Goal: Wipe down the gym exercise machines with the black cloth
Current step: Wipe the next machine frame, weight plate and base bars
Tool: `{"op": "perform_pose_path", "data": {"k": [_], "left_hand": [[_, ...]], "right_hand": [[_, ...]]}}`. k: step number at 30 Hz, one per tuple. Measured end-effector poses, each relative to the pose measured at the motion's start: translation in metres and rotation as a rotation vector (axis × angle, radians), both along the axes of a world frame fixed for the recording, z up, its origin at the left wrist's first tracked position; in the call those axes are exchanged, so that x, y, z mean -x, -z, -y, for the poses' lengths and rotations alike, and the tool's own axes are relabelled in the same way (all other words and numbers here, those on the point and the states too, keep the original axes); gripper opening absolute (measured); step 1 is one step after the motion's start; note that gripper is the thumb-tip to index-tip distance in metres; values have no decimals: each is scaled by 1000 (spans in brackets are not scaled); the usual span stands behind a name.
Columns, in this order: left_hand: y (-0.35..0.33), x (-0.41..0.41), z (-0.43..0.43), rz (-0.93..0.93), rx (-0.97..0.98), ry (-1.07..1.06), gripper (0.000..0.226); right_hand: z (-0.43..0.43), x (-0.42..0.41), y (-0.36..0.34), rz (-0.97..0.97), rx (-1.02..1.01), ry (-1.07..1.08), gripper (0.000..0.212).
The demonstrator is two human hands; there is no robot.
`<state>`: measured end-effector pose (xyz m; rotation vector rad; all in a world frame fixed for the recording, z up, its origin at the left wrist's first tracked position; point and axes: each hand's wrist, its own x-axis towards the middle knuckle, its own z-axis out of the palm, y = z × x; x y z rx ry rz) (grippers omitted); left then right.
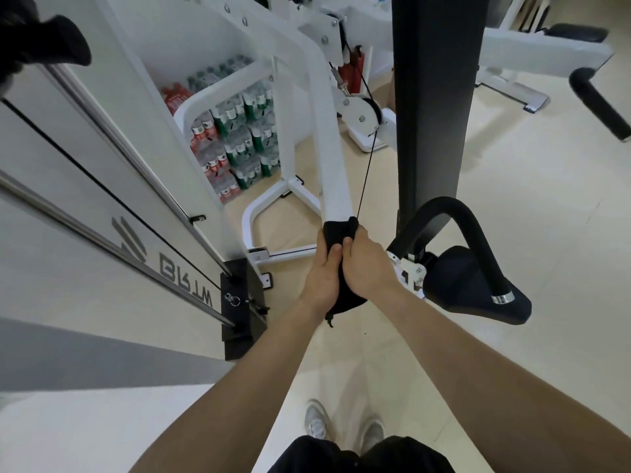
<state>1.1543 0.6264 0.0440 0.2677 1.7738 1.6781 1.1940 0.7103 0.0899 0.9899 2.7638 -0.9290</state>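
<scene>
A black cloth (336,233) is wrapped around the near end of a white machine arm (327,145) that slopes away from me. My left hand (322,274) and my right hand (365,264) both grip the cloth around the arm, side by side, fingers curled over it. A loose tail of the cloth (345,303) hangs below my wrists. A thin black cable (367,172) runs down to the cloth's top edge.
A black foam handle (467,233) and a black seat pad (478,288) sit just right of my hands. A dark pillar (433,97) stands behind. The white weight-stack shroud (85,206) fills the left. Packs of bottled water (235,145) are stacked beyond the frame.
</scene>
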Motion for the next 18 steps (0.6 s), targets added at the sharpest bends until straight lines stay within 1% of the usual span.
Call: {"op": "perform_pose_path", "data": {"k": [3, 7, 10, 12, 14, 16, 18], "left_hand": [[8, -16, 5, -1, -21, -21, 46], [9, -40, 14, 17, -8, -57, 45], [8, -53, 20, 22, 1, -56, 42], [6, -54, 20, 23, 3, -58, 40], [1, -48, 14, 6, 13, -56, 38], [-3, -35, 7, 12, 2, -66, 35], [-8, -20, 1, 51, -19, -75, 31]], "right_hand": [[7, -20, 9, -70, -110, -50, 47], [14, -45, 10, -25, -186, -110, 54], [18, -61, 11, -40, -248, -162, 56], [16, -60, 12, 8, -245, -205, 61], [11, -51, 14, 13, -238, -238, 63], [4, -35, 13, 0, -219, -245, 62], [-5, -17, 12, -4, -143, -221, 59]]}}
